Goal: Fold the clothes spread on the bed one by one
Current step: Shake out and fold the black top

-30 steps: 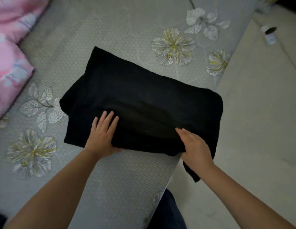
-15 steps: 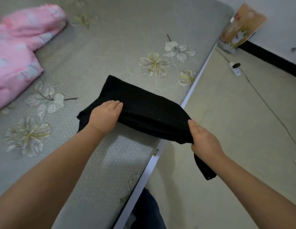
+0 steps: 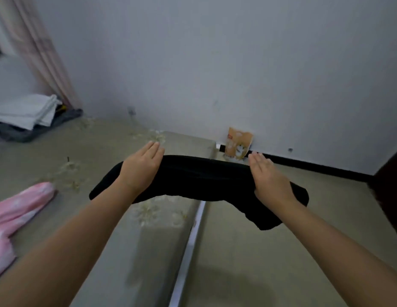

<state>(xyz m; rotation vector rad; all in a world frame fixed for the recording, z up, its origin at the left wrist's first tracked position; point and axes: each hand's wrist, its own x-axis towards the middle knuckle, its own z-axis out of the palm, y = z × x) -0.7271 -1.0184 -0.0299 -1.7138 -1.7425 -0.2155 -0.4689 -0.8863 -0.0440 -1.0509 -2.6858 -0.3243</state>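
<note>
Folded black garment (image 3: 202, 178) lifted off bed (image 3: 100, 156), soft and light.
Sagging between left hand (image 3: 141, 168) and right hand (image 3: 268, 176); each grasping an end, fingers flat on top.

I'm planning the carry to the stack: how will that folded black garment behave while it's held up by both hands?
Likely floppy: the black garment sags between the left hand and right hand, and a loose end droops below the right hand. Probably light, since it is lifted off the bed with only its ends held. The fold may slip open if a grip loosens.
</note>
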